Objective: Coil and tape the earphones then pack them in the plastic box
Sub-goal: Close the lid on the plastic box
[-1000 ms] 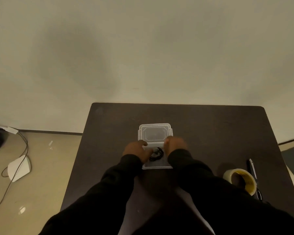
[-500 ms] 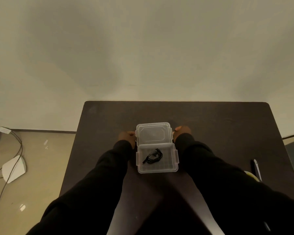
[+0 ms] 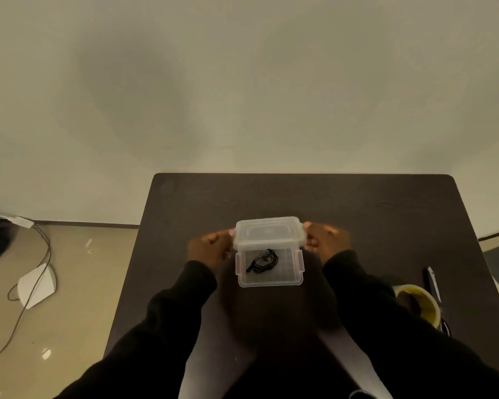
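Clear, slightly cloudy plastic for the box and its lid, smooth with a soft sheen. Dark matt worktop, faint wood grain. Glossy yellowish tape roll; black matt cord on the earphones.

Two arms clad in long black sleeves, fabric plain and unmarked, cuffs ended at the wrists, left hand and right hand left bare, no gloves, rings or watch seen, dark garment noted at lower frame edge
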